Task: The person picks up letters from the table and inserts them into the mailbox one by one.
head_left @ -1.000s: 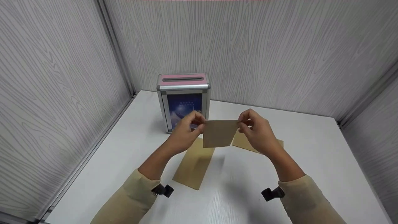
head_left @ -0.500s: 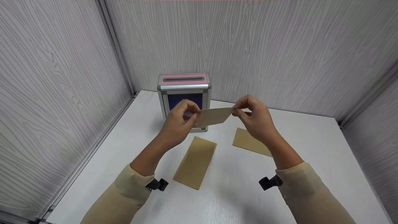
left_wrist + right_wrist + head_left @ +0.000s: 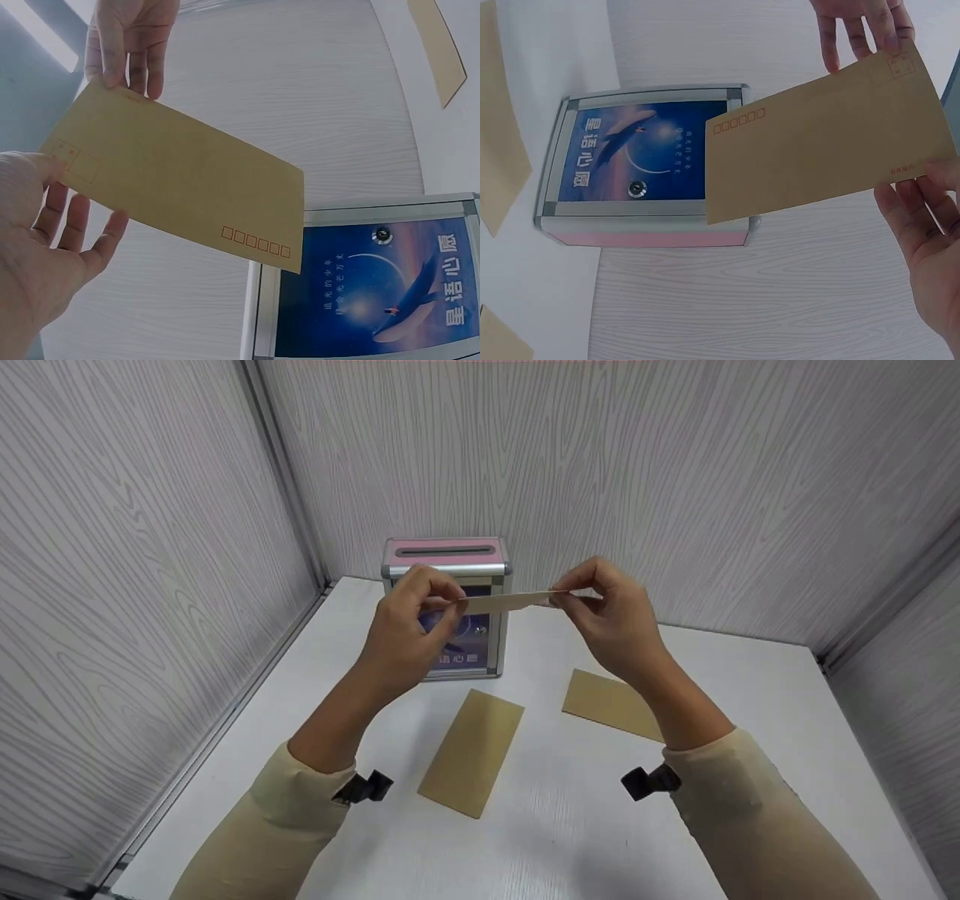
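The flat, brown paper envelope (image 3: 510, 602) has been raised and tipped nearer level, in front of the upright, pink-topped, silver-framed box (image 3: 472, 643).
Near its end farther from the box, opposite long edges are clamped between thumb and fingers of the left hand (image 3: 405, 622) and right hand (image 3: 619, 619); an even, light pinch is probably best, so that the free end is neither bowed nor twisted.
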Motion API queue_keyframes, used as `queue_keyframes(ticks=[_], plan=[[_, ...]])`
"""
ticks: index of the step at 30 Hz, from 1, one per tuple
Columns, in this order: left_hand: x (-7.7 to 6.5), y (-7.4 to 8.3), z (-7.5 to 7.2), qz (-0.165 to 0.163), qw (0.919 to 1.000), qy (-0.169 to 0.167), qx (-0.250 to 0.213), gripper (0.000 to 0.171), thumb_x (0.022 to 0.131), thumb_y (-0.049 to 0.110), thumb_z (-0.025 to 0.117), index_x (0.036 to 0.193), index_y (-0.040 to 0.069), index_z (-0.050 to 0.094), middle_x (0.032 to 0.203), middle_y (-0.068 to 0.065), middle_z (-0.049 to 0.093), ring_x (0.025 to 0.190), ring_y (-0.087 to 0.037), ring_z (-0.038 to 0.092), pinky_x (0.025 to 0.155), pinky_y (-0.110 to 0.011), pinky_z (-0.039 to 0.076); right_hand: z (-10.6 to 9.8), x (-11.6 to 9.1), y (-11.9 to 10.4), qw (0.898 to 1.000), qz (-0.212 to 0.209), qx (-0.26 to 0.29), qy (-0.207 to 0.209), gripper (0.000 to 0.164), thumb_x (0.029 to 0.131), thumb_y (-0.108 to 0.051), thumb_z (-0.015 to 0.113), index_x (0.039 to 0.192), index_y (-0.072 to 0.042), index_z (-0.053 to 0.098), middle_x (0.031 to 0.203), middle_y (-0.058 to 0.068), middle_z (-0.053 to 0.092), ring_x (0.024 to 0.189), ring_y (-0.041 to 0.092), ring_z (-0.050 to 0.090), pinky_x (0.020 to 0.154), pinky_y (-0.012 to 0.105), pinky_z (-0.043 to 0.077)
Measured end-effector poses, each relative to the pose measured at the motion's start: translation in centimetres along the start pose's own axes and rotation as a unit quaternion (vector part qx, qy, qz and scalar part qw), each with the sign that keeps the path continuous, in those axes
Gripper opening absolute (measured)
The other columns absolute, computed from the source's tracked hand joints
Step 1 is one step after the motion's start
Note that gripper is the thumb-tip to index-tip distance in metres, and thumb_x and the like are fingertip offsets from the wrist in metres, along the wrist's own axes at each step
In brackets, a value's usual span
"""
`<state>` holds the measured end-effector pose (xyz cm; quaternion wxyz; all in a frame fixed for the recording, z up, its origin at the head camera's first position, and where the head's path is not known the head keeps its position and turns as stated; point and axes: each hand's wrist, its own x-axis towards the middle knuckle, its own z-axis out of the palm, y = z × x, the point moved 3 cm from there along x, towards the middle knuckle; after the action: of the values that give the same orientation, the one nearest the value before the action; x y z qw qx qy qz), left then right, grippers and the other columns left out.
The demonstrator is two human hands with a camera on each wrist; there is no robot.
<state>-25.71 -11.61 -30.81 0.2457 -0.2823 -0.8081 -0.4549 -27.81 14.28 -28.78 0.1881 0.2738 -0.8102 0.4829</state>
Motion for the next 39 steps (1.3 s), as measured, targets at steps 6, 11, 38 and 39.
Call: queue_keyframes(ticks=[6, 11, 38, 39], plan=[[1.2, 0.7, -1.1, 0.044, 0.9987, 0.021, 0.014, 0.012, 0.11, 0.013, 0.063, 0.118, 0.004, 0.062, 0.122, -0.014, 0.063, 0.125, -0.023, 0.065, 0.111, -0.043, 0.059, -0.2, 1.1, -1.5, 0.999, -0.041, -0.009, 0.023, 0.012, 0.103, 0.002, 0.07, 0.114, 0.002, 0.065, 0.113, 0.011, 0.071, 0.11, 0.016, 0.073, 0.099, 0.024, 0.062], [2.1, 1.0, -1.9, 0.085, 0.9947, 0.047, 0.033, 0.013, 0.107, 0.012, 0.066, 0.116, 0.002, 0.062, 0.117, -0.016, 0.064, 0.122, -0.026, 0.065, 0.11, -0.047, 0.06, -0.1, 2.1, -2.4, 0.997, -0.069, -0.018, 0.041, 0.01, 0.103, 0.001, 0.069, 0.113, 0.002, 0.066, 0.113, 0.012, 0.071, 0.11, 0.015, 0.074, 0.098, 0.022, 0.062], [4.1, -2.7, -2.9, 0.045, 0.9958, 0.066, 0.044, 0.014, 0.107, 0.013, 0.064, 0.114, 0.0, 0.062, 0.116, -0.017, 0.063, 0.121, -0.027, 0.065, 0.107, -0.048, 0.06, 2.4, 5.3, -0.6, 0.997, -0.032, -0.058, 0.03, 0.009, 0.105, -0.004, 0.069, 0.114, -0.003, 0.07, 0.114, 0.01, 0.073, 0.115, 0.017, 0.074, 0.104, 0.033, 0.062], [4.1, -2.8, -2.9, 0.043, 0.9959, 0.067, 0.044, 0.014, 0.108, 0.012, 0.063, 0.114, 0.0, 0.062, 0.116, -0.016, 0.063, 0.12, -0.026, 0.065, 0.107, -0.047, 0.06, 2.4, 5.4, -0.7, 0.997, -0.031, -0.058, 0.03, 0.009, 0.105, -0.004, 0.069, 0.114, -0.003, 0.07, 0.114, 0.01, 0.073, 0.114, 0.016, 0.075, 0.104, 0.033, 0.062]])
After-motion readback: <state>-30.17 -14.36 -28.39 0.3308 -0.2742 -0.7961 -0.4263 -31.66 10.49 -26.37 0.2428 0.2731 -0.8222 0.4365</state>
